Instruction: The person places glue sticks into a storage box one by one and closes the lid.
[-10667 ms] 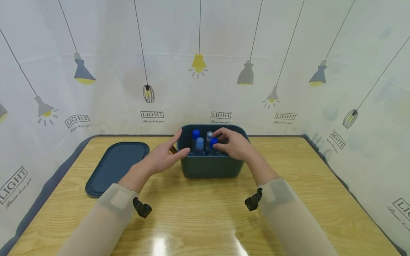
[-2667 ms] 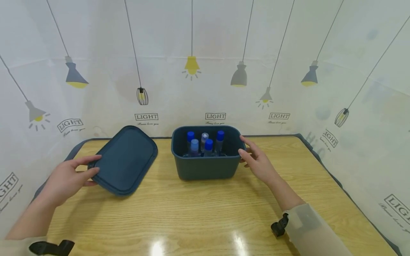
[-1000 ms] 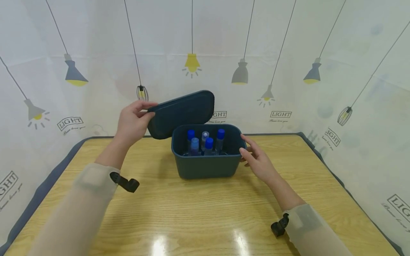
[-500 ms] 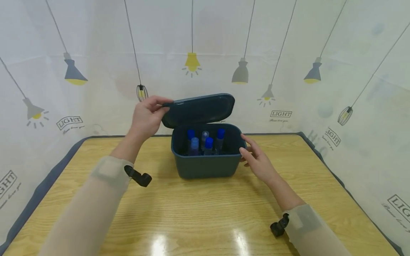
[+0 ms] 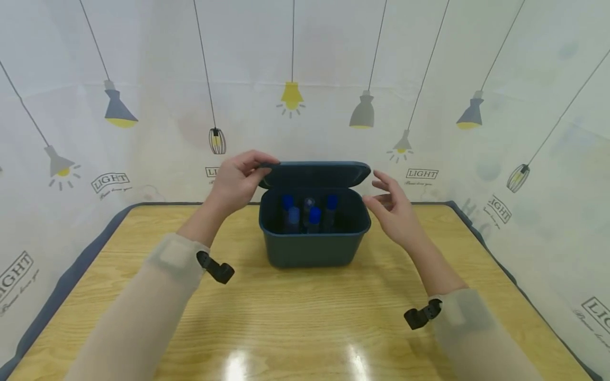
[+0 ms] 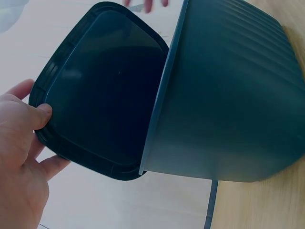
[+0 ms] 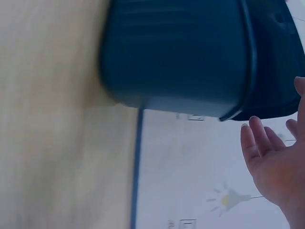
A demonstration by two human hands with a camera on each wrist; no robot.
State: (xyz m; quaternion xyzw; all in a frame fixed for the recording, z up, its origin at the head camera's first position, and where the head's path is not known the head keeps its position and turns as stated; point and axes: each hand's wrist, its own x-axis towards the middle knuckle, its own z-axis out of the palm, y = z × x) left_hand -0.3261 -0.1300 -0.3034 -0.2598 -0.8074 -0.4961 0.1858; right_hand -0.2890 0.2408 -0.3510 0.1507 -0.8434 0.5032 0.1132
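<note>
A dark blue-green plastic bin [image 5: 312,251] stands at the back of the table, with several blue-capped clear bottles [image 5: 314,215] upright inside. My left hand [image 5: 240,180] pinches the left end of the bin's matching lid [image 5: 316,174], thumb on the underside and fingers behind. The lid is tilted above the bin's back rim, its underside facing me; in the left wrist view the lid [image 6: 107,90] overlaps the bin's rim. Beside the lid's right end, my right hand [image 5: 393,209] is raised with fingers spread and relaxed, holding nothing. In the right wrist view its fingertips [image 7: 255,124] point toward the lid's edge.
The wooden table [image 5: 305,312] extends in front of the bin and to both sides. Close behind it hangs a pale cloth wall [image 5: 167,143] printed with lamps. A small black camera [image 5: 219,270] sits on each wrist.
My left hand has carried the lid from the table's left side to over the bin, moving right and lower lately. My right hand has left the bin's right rim and risen beside the lid.
</note>
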